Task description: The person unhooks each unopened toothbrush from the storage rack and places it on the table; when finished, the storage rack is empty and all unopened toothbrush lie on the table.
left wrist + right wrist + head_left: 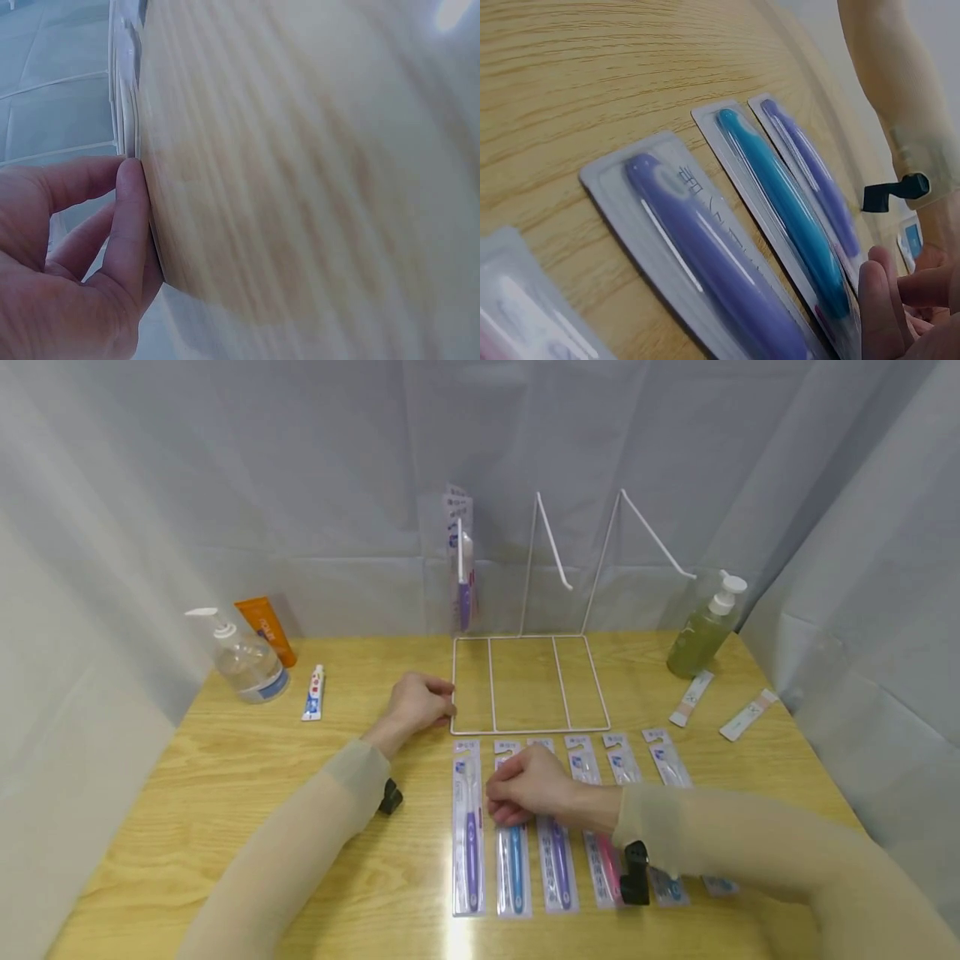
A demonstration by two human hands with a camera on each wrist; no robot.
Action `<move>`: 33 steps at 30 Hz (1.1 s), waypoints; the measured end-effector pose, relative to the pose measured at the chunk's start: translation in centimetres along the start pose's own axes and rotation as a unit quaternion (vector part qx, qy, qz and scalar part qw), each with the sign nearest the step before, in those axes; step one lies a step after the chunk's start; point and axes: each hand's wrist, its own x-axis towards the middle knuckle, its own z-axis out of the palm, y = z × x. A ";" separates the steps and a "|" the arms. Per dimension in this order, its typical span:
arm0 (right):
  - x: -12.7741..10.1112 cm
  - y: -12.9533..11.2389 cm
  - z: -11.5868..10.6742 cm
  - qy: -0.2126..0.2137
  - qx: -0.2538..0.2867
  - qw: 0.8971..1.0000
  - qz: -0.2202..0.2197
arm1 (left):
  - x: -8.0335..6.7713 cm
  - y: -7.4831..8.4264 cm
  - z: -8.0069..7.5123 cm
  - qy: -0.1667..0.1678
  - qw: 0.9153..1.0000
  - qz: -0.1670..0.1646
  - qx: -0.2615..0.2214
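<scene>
Our right hand point(528, 785) curls its fingers onto the upper end of the blue toothbrush pack point(514, 860), which lies flat in the row of packs along the table's point(225, 793) near edge. Our left hand point(420, 702) rests loosely curled against the white wire rack's point(528, 727) base corner, holding nothing we can see. One purple pack point(462, 568) already hangs on the rack; we judge the remaining packs still wait.

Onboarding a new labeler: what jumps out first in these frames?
A row of packaged toothbrushes lies along the near edge of the wooden table, with the right hand on the blue one. Behind them stands a white wire display rack; the left hand touches its base, and one packaged toothbrush hangs there.
</scene>
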 end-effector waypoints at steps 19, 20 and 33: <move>3.8 -1.8 -13.8 0.143 0.042 0.984 -0.098 | 0.1 0.5 0.0 -0.004 1.000 -0.002 0.010; 4.1 -1.5 -14.7 0.153 0.028 0.983 -0.097 | 0.1 0.5 -0.1 -0.004 1.000 0.001 0.008; 5.4 0.8 -19.5 0.194 -0.091 0.976 -0.029 | 0.3 5.5 -2.5 0.118 0.980 0.148 -0.059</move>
